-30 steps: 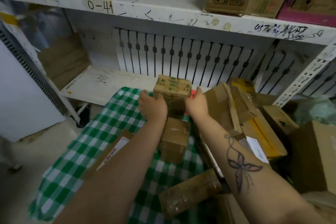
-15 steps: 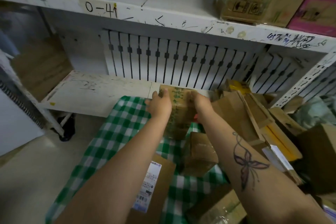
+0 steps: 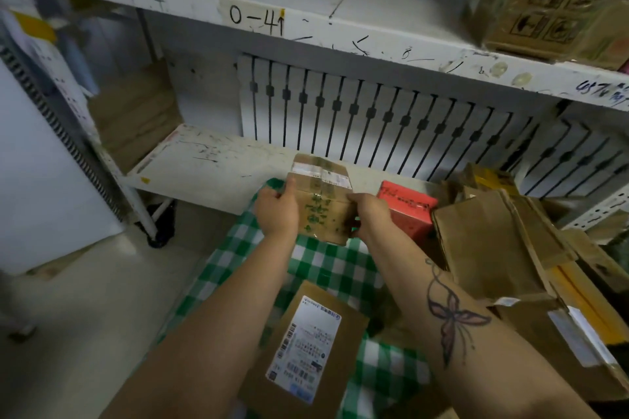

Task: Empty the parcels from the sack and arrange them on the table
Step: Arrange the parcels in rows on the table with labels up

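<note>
I hold a small brown cardboard parcel (image 3: 321,201) with green-printed tape between both hands, above the far end of the green-and-white checked sack (image 3: 326,265). My left hand (image 3: 277,211) grips its left side and my right hand (image 3: 369,211) grips its right side. The parcel hangs just in front of the white lower shelf (image 3: 211,160). A flat brown parcel with a white label (image 3: 306,354) lies on the sack near me. A red box (image 3: 406,207) sits right of my right hand.
Several brown and yellow cardboard parcels (image 3: 503,248) are piled at the right. A white upper shelf (image 3: 306,31) with scribbled numbers carries boxes (image 3: 551,10). A white slatted panel (image 3: 374,119) backs the lower shelf. A white cabinet (image 3: 41,173) stands at the left, beside pale floor (image 3: 85,299).
Both hands carried the taped parcel forward and up, away from the sack and toward the white lower shelf. The red box behind it has come into view.
</note>
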Demonstrator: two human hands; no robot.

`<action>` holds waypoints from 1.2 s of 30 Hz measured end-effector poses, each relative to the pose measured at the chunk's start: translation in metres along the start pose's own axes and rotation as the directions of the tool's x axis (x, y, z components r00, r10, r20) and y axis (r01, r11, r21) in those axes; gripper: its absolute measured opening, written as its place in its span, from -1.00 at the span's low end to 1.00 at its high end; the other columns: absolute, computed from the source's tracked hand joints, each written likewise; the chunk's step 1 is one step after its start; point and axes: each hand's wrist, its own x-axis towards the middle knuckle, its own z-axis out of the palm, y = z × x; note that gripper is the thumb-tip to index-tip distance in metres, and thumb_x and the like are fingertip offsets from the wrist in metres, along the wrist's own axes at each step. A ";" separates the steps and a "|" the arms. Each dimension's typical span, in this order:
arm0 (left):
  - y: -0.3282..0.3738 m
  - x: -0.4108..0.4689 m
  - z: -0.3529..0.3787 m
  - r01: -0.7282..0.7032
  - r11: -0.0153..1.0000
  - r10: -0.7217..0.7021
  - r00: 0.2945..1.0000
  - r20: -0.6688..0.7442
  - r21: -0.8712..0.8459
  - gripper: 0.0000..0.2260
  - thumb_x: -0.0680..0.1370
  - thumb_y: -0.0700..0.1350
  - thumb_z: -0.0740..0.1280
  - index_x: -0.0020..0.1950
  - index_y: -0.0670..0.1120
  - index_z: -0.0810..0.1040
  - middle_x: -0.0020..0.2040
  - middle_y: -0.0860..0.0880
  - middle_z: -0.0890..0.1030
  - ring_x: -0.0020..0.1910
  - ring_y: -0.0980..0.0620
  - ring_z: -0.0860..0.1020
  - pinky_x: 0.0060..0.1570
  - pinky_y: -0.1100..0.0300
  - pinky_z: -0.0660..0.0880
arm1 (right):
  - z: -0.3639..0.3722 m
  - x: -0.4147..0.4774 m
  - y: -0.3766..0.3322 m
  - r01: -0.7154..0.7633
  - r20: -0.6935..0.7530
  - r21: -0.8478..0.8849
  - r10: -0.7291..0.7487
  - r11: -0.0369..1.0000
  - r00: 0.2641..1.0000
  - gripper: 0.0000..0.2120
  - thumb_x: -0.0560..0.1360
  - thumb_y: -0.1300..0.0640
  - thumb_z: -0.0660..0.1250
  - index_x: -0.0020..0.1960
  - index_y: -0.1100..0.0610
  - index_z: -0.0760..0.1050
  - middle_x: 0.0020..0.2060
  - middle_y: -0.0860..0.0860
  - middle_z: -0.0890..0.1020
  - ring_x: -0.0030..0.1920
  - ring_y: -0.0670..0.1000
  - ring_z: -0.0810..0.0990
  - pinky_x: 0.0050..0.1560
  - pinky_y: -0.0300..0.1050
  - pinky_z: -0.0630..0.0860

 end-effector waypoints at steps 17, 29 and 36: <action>-0.070 0.073 -0.027 0.217 0.932 -0.203 0.976 -0.076 0.291 -0.69 0.62 -0.10 0.18 0.18 -0.32 0.49 0.17 -0.27 0.55 0.17 -0.20 0.51 -0.08 0.15 0.32 | 0.058 0.038 0.052 -0.062 0.051 -0.246 0.077 0.967 0.996 -0.61 0.56 0.42 0.14 0.33 0.20 0.45 0.25 0.14 0.55 0.22 0.12 0.55 0.24 0.01 0.50; -0.086 0.077 -0.024 0.296 0.874 -0.293 0.954 -0.066 0.386 -0.69 0.63 -0.22 0.08 0.28 -0.37 0.41 0.28 -0.31 0.47 0.25 -0.24 0.46 0.15 0.05 0.42 | 0.063 0.038 0.065 -0.122 0.120 -0.317 0.168 0.941 0.978 -0.81 0.57 0.31 0.13 0.08 0.28 0.50 -0.09 0.14 0.56 -0.23 0.00 0.50 -0.30 -0.15 0.45; -0.074 0.055 -0.005 -0.036 0.745 -0.048 0.993 0.107 0.666 -0.31 0.56 -0.10 0.22 0.53 -0.22 -0.12 0.54 -0.24 -0.09 0.52 -0.22 -0.16 0.47 -0.06 -0.21 | 0.051 0.025 0.044 -0.083 0.087 -0.363 0.123 0.928 0.989 -0.67 0.57 0.25 0.21 0.31 0.31 0.39 0.13 0.15 0.50 0.05 0.08 0.42 0.15 -0.04 0.42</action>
